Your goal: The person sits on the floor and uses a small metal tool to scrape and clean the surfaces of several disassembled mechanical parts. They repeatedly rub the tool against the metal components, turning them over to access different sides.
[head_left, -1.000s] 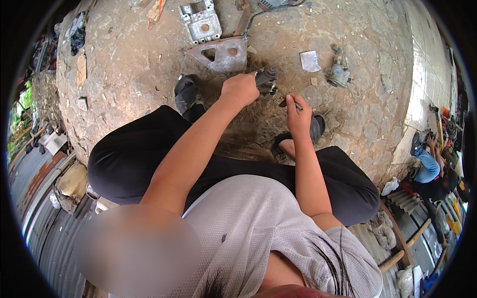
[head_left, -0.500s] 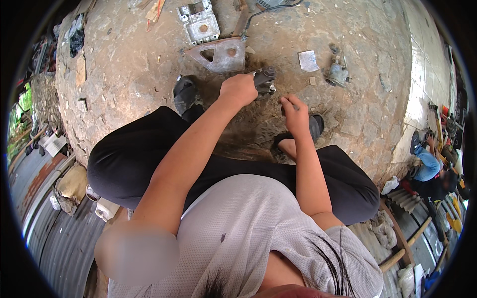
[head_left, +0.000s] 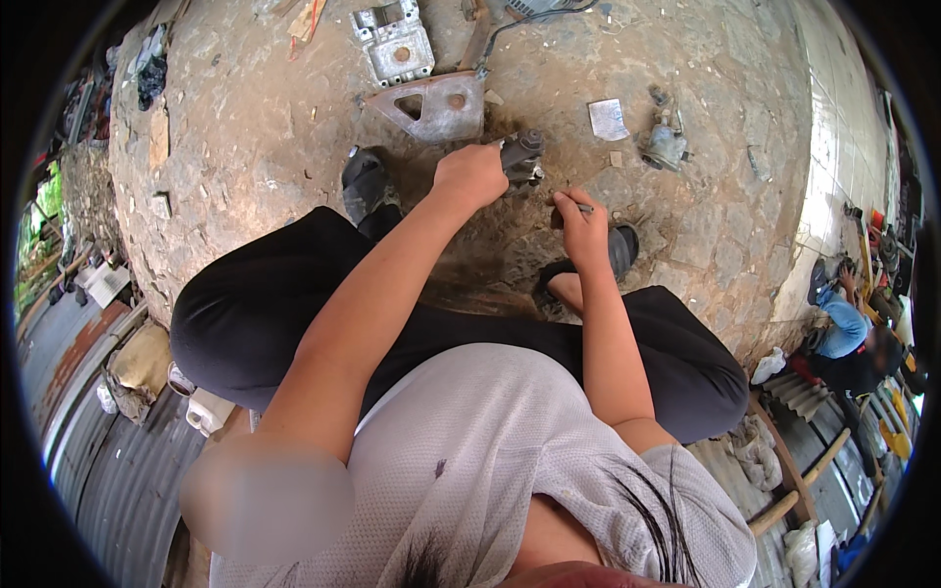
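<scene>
My left hand [head_left: 470, 176] is closed on a dark cylindrical metal part [head_left: 522, 155], with small shiny fittings on its lower right. My right hand [head_left: 582, 225] is closed round a thin, short dark tool [head_left: 584, 209], a little below and to the right of that part, not touching it. Just beyond the held part lies a triangular metal bracket [head_left: 431, 116] with two holes, and behind it a cast aluminium housing [head_left: 390, 69]. My feet in black sandals [head_left: 368, 191] are on either side, below my hands.
On the stone floor [head_left: 686, 245] lie a small metal component [head_left: 665, 147], a paper square [head_left: 606, 119] and a cable [head_left: 529, 22]. Corrugated sheets [head_left: 88, 431] and a beige container [head_left: 137, 361] are at the left. At the right, another person in jeans [head_left: 840, 323] sits among tools.
Over the last second both hands and the held part have shifted only slightly. The fingers of my right hand have turned a little on the thin tool.
</scene>
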Demonstrator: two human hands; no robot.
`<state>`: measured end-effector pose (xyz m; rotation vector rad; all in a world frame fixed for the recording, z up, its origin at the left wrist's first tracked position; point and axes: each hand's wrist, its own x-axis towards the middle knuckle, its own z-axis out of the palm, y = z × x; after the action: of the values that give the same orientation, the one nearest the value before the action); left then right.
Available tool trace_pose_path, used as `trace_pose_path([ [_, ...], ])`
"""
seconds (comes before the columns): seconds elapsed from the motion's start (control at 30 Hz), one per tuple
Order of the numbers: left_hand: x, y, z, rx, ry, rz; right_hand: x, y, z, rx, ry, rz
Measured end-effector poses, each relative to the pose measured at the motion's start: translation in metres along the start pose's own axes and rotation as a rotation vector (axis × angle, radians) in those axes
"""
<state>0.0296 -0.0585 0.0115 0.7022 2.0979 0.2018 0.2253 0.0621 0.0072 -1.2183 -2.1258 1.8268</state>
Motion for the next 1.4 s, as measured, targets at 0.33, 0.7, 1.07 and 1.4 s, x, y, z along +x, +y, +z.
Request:
trace_pose_path([
  [0.33,0.001,0.0,-0.001,0.0,-0.027,-0.014,0.003,0.005,-0.004,-0.409,0.128,-0.015],
  [0.7,0.001,0.0,0.001,0.001,0.01,0.001,0.009,0.019,0.004,-0.303,0.119,-0.191],
  [1.07,0.002,-0.002,0.002,-0.011,0.02,0.018,0.0,-0.011,0.014,-0.663,0.016,-0.527],
  [1.4,0.002,-0.002,0.003,-0.007,0.03,0.019,-0.008,-0.009,0.02,-0.494,-0.03,-0.413],
])
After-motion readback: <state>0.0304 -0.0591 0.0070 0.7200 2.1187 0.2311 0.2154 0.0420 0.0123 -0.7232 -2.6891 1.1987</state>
